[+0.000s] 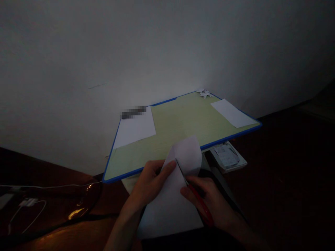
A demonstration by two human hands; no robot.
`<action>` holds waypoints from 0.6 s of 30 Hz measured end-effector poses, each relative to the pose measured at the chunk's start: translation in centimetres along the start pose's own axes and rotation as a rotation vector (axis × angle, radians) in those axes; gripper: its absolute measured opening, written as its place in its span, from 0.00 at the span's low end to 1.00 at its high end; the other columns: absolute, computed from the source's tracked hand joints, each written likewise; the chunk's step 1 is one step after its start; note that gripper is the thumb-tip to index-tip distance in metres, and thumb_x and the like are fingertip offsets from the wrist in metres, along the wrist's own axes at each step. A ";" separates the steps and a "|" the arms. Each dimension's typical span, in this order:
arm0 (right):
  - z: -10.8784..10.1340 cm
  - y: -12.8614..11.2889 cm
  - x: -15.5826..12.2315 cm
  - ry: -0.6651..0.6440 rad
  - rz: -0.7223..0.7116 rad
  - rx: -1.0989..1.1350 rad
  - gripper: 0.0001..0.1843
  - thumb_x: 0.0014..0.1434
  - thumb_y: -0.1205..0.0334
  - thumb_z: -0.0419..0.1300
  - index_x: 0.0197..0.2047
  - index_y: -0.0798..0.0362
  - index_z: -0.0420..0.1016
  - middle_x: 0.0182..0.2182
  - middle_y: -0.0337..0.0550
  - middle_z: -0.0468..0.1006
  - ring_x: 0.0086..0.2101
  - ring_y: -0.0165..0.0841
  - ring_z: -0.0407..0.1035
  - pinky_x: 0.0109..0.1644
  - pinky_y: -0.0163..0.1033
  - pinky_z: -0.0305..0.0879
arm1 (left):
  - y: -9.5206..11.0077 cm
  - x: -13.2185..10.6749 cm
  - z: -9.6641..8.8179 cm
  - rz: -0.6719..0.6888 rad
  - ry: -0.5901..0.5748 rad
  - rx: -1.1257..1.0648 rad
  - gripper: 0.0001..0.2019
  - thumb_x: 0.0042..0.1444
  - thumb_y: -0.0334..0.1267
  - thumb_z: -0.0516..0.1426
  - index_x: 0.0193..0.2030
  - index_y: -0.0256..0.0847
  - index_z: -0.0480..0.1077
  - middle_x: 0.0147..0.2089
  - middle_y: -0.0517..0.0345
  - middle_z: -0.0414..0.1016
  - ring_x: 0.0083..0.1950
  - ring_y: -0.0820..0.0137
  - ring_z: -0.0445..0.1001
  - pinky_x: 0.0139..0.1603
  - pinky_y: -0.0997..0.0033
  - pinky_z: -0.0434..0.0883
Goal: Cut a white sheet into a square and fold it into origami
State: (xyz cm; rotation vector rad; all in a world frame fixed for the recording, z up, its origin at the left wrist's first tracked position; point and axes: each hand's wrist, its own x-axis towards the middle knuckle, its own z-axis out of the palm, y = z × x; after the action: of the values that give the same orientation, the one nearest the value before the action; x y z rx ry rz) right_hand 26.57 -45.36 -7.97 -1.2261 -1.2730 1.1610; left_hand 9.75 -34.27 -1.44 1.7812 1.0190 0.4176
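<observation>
In front of the near table edge, my left hand [154,181] pinches a white sheet of paper [170,212], thumb on top. The sheet hangs down over my lap, and its upper part bends up and away to the right. My right hand [206,195] grips red-handled scissors [201,204] at the right side of the paper. Their blades lie along a slit in the sheet that runs up toward my left thumb. Part of the blades is hidden by the paper and my right fingers.
A pale green table [180,120] with a blue rim stands against the wall. On it are a white sheet [136,130] at left, another paper [232,113] at right, and paper scraps [205,93] in the far corner. A white cable [52,187] runs at lower left.
</observation>
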 end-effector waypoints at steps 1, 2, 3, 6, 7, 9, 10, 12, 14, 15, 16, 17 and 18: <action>0.0 0.0 0.0 -0.003 0.004 0.003 0.20 0.68 0.44 0.62 0.38 0.53 0.82 0.33 0.43 0.83 0.33 0.34 0.76 0.34 0.35 0.70 | 0.0 0.0 0.0 -0.002 -0.005 0.002 0.27 0.66 0.60 0.55 0.25 0.39 0.67 0.25 0.61 0.64 0.26 0.73 0.62 0.24 0.75 0.55; 0.1 0.1 0.0 -0.001 0.003 0.004 0.21 0.68 0.44 0.62 0.37 0.53 0.81 0.32 0.43 0.83 0.32 0.34 0.75 0.33 0.35 0.70 | 0.0 -0.1 -0.1 -0.004 -0.009 0.003 0.27 0.66 0.60 0.55 0.25 0.39 0.66 0.25 0.61 0.64 0.26 0.73 0.61 0.24 0.74 0.55; 0.1 0.1 0.0 0.000 0.002 0.006 0.21 0.68 0.44 0.62 0.37 0.54 0.81 0.32 0.43 0.82 0.32 0.34 0.75 0.33 0.35 0.70 | -0.1 -0.1 -0.1 -0.006 -0.011 0.001 0.27 0.66 0.60 0.55 0.25 0.39 0.66 0.25 0.61 0.63 0.26 0.73 0.61 0.23 0.74 0.55; 0.2 0.0 0.0 0.000 -0.007 0.022 0.21 0.69 0.44 0.61 0.37 0.54 0.81 0.31 0.42 0.82 0.32 0.34 0.75 0.33 0.36 0.70 | -0.2 0.0 0.0 -0.010 -0.010 -0.007 0.27 0.66 0.60 0.55 0.24 0.39 0.65 0.24 0.62 0.62 0.25 0.74 0.59 0.23 0.74 0.54; 0.2 0.0 0.0 -0.004 -0.006 0.027 0.21 0.69 0.44 0.61 0.37 0.54 0.81 0.31 0.42 0.82 0.32 0.34 0.75 0.33 0.36 0.70 | -0.3 0.0 0.0 -0.014 -0.009 -0.012 0.27 0.66 0.59 0.55 0.25 0.39 0.65 0.24 0.62 0.62 0.26 0.74 0.59 0.24 0.74 0.54; 0.2 -0.1 0.0 -0.014 0.000 0.028 0.21 0.69 0.43 0.61 0.37 0.54 0.80 0.31 0.42 0.82 0.31 0.34 0.75 0.33 0.36 0.70 | -0.2 0.1 0.0 -0.021 -0.014 -0.018 0.27 0.66 0.59 0.55 0.25 0.39 0.66 0.25 0.61 0.63 0.26 0.74 0.60 0.24 0.74 0.55; 0.2 -0.2 0.0 -0.015 0.000 0.022 0.21 0.69 0.43 0.61 0.37 0.54 0.80 0.31 0.42 0.82 0.31 0.33 0.75 0.33 0.35 0.69 | -0.2 0.1 0.0 -0.023 -0.017 -0.018 0.26 0.66 0.59 0.55 0.26 0.39 0.67 0.25 0.61 0.64 0.26 0.73 0.61 0.24 0.74 0.55; 0.1 -0.3 0.0 -0.018 -0.001 0.003 0.21 0.69 0.44 0.61 0.37 0.54 0.80 0.32 0.42 0.82 0.31 0.33 0.74 0.32 0.35 0.68 | -0.1 0.1 0.0 -0.015 -0.014 -0.010 0.26 0.66 0.59 0.55 0.25 0.39 0.66 0.25 0.61 0.64 0.26 0.73 0.61 0.24 0.74 0.55; 0.1 -0.3 0.0 -0.017 -0.008 -0.009 0.21 0.70 0.44 0.60 0.37 0.54 0.80 0.31 0.42 0.82 0.31 0.33 0.74 0.33 0.36 0.68 | 0.0 0.0 0.0 -0.013 -0.008 -0.003 0.26 0.65 0.58 0.56 0.24 0.39 0.66 0.24 0.61 0.63 0.26 0.73 0.60 0.24 0.74 0.55; 0.1 -0.3 0.0 -0.016 -0.014 -0.009 0.21 0.70 0.44 0.60 0.37 0.54 0.79 0.31 0.42 0.82 0.31 0.33 0.74 0.33 0.36 0.68 | 0.1 0.0 0.0 -0.018 -0.006 -0.004 0.26 0.65 0.58 0.56 0.24 0.39 0.66 0.24 0.61 0.63 0.26 0.73 0.59 0.24 0.74 0.55; 0.1 -0.3 0.0 -0.017 -0.017 -0.005 0.21 0.70 0.44 0.60 0.37 0.54 0.79 0.31 0.43 0.82 0.31 0.33 0.74 0.33 0.36 0.68 | 0.1 0.0 0.0 -0.026 -0.009 -0.008 0.26 0.65 0.58 0.56 0.25 0.39 0.66 0.24 0.61 0.63 0.25 0.73 0.60 0.24 0.74 0.55; 0.2 -0.3 0.0 -0.019 -0.015 0.006 0.21 0.70 0.44 0.60 0.37 0.54 0.79 0.32 0.43 0.82 0.31 0.33 0.74 0.33 0.36 0.68 | 0.1 0.0 0.0 -0.032 -0.015 -0.011 0.26 0.65 0.59 0.56 0.25 0.39 0.66 0.24 0.61 0.64 0.25 0.73 0.60 0.24 0.74 0.55; 0.2 -0.2 0.0 -0.018 -0.011 0.019 0.22 0.70 0.44 0.60 0.37 0.54 0.79 0.33 0.44 0.82 0.31 0.33 0.74 0.33 0.36 0.69 | 0.2 0.0 0.0 -0.033 -0.018 -0.013 0.26 0.65 0.59 0.56 0.25 0.39 0.66 0.24 0.61 0.64 0.25 0.73 0.60 0.24 0.74 0.55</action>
State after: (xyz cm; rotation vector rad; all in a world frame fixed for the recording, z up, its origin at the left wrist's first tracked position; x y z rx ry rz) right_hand 26.33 -45.39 -7.78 -1.1957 -1.2774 1.1765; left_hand 9.77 -34.31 -1.28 1.7518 1.0291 0.3857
